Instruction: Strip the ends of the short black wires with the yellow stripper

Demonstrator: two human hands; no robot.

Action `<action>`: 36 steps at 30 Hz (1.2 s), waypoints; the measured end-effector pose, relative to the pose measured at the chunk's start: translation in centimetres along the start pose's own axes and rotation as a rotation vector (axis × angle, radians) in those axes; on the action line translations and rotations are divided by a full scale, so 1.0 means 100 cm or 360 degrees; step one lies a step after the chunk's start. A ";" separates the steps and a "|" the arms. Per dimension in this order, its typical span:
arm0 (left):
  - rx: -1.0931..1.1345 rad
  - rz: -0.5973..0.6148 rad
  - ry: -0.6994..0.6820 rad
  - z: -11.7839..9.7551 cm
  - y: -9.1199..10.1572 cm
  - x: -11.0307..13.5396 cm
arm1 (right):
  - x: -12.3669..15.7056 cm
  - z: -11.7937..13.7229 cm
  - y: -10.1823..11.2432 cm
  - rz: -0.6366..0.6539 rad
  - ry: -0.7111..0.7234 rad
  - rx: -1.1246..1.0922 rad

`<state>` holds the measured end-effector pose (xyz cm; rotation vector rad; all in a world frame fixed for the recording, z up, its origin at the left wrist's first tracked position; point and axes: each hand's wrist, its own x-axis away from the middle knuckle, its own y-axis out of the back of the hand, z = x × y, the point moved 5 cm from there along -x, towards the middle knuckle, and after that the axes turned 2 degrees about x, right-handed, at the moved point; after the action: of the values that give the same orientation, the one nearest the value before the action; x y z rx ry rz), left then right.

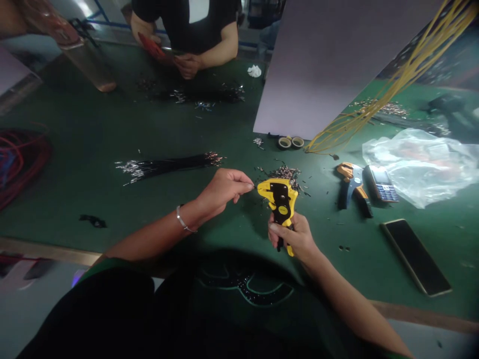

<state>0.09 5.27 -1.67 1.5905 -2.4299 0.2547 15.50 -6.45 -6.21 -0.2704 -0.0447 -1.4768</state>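
Right inside the right hand (294, 237) sits a yellow-and-black wire stripper (283, 192), head up and pointing away from the wearer, with fingers and thumb wrapped around the handles. Can't tell how hard they're squeezing. Looks like a rigid, fairly chunky tool, so I'd guess a bit top-heavy but nothing tiring; low on the handles seems the right place to hold it, fingers well clear of the nose.

Just left of that nose, the left hand (224, 192) has thumb and finger pressed together, pinching a tiny dark sliver, probably a wire end (255, 187). Too small to be sure, honestly. If it's wire, figure next to no weight, springy, a bit slick, and floppy unless you pinch close to the tip.

Beyond and left of that pinch lies a bundle of black wires (168, 165), light and bendy I'd think; grab it mid-length and leave the bright ends alone, since those would probably bend easily. Just past the tool's head there's a heap of little clippings (286, 172), likely light enough to scatter if bumped.
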 end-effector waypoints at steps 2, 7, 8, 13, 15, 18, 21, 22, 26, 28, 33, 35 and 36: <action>-0.0001 -0.0009 -0.0009 0.000 0.001 0.000 | -0.001 -0.001 -0.001 0.0089 -0.0011 -0.0061; 0.0029 -0.0055 -0.0039 -0.004 0.006 -0.002 | -0.002 0.005 -0.010 0.0391 0.0001 -0.0147; 0.0040 -0.0071 -0.0047 -0.005 0.007 -0.002 | -0.002 0.007 -0.012 0.0442 0.0008 -0.0177; 0.0057 -0.0157 -0.0060 -0.012 0.012 -0.002 | -0.006 0.011 -0.012 0.0499 -0.0005 -0.0391; 0.0064 -0.0137 -0.0048 -0.012 0.011 -0.002 | -0.008 0.011 -0.010 0.0470 -0.0009 -0.0413; 0.0069 -0.0102 -0.0039 -0.009 0.009 -0.001 | -0.010 0.010 -0.008 0.0438 -0.0021 -0.0418; 0.0078 -0.0082 -0.0063 -0.008 0.008 0.000 | -0.009 0.007 -0.009 0.0451 -0.0032 -0.0417; 0.0077 -0.0076 -0.0069 -0.008 0.007 0.000 | -0.009 0.006 -0.010 0.0464 -0.0034 -0.0415; 0.0024 -0.0076 -0.0058 -0.009 0.006 0.000 | -0.007 0.003 -0.013 0.0516 0.0007 -0.0430; -0.0018 -0.0073 -0.0057 -0.009 0.005 0.001 | -0.006 0.002 -0.014 0.0526 0.0025 -0.0428; -0.0060 -0.0043 -0.0051 -0.007 0.004 0.001 | -0.004 0.004 -0.014 0.0517 0.0039 -0.0391; -0.0058 -0.0039 -0.0028 -0.006 0.004 0.001 | -0.003 0.005 -0.014 0.0511 0.0054 -0.0383; -0.0050 -0.0036 -0.0014 -0.006 0.004 0.001 | -0.003 0.005 -0.014 0.0507 0.0059 -0.0380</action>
<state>-0.26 5.52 -1.05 1.6082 -2.4090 0.2054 14.17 -6.14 -5.57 -0.4233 0.1980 -1.1686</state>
